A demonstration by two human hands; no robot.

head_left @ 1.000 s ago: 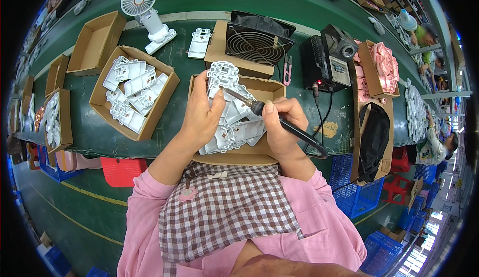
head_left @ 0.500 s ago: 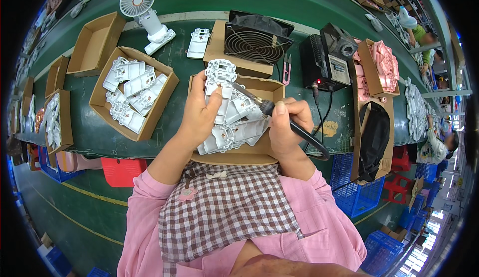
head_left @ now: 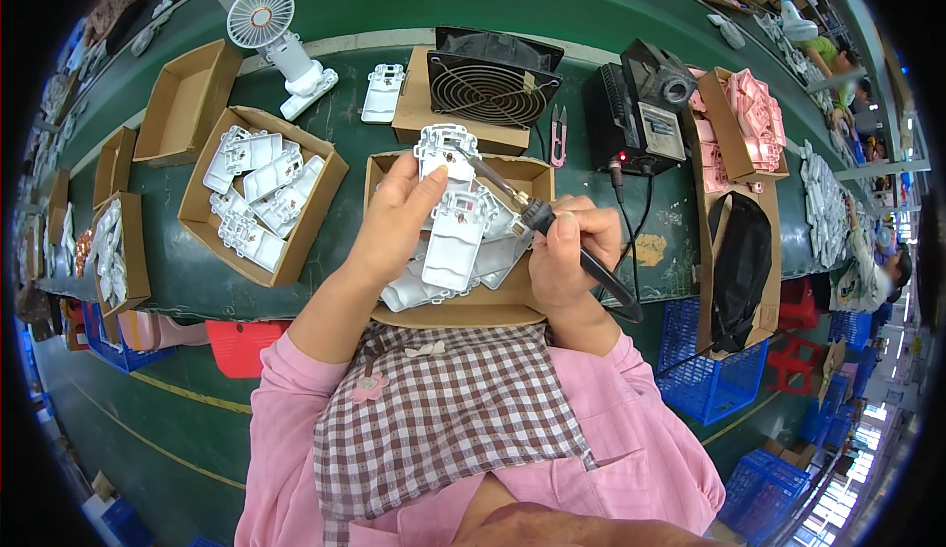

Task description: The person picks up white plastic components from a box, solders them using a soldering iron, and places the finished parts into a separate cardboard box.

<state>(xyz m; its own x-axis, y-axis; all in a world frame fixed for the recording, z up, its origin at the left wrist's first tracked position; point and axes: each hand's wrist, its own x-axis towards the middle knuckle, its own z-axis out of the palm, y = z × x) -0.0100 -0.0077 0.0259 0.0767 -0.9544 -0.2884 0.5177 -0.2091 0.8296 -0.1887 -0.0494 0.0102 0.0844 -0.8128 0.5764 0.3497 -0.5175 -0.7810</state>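
Holding white casing [head_left: 456, 214] left, soldering iron [head_left: 540, 218] right, hands [head_left: 386, 227] over green worktable [head_left: 347, 128], yellow-lined floor [head_left: 182, 439]

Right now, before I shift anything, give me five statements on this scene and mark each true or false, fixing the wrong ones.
1. The right hand holds the iron. True.
2. The left hand holds a white part. True.
3. The iron's tip points away from the white part. False: it points toward it.
4. The white fan stands left of the black fan. True.
5. The white fan is in the left hand. False: it stands on the bench.
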